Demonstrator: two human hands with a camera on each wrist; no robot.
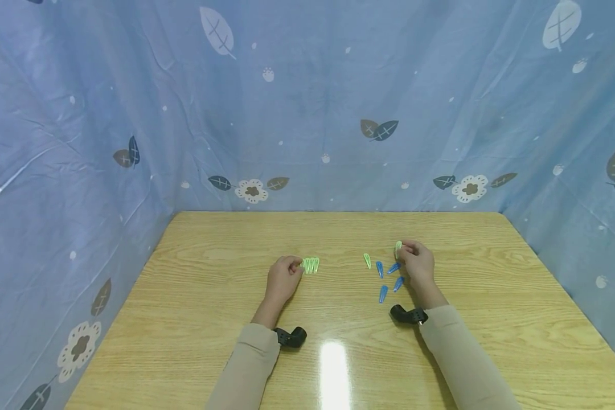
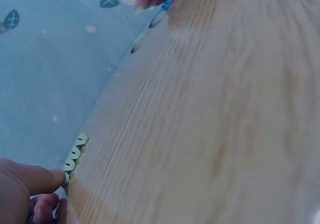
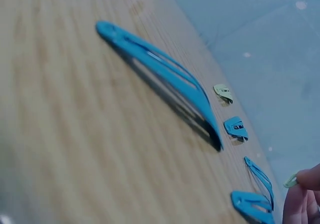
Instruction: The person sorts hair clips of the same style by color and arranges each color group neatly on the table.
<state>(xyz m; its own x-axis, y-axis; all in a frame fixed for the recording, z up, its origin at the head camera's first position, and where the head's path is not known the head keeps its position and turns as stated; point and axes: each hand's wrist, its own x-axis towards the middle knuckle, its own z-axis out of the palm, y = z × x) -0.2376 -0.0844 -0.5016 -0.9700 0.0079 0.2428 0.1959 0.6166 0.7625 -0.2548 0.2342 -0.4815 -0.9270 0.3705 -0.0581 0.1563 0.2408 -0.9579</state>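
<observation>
Several light green snap hair clips lie side by side in a short row on the table. My left hand is at the row's left end, thumb and finger pinching the end clip, which they partly cover. Farther right, my right hand pinches another green hair clip by its edge, raised above the table in the right wrist view. Several blue snap hair clips lie scattered just left of that hand. One loose green clip lies beside them, toward the row.
The wooden table ends at a blue patterned curtain at the back and sides. A black wrist camera sits on the left sleeve, another black camera on the right. Glare shines on the front tabletop.
</observation>
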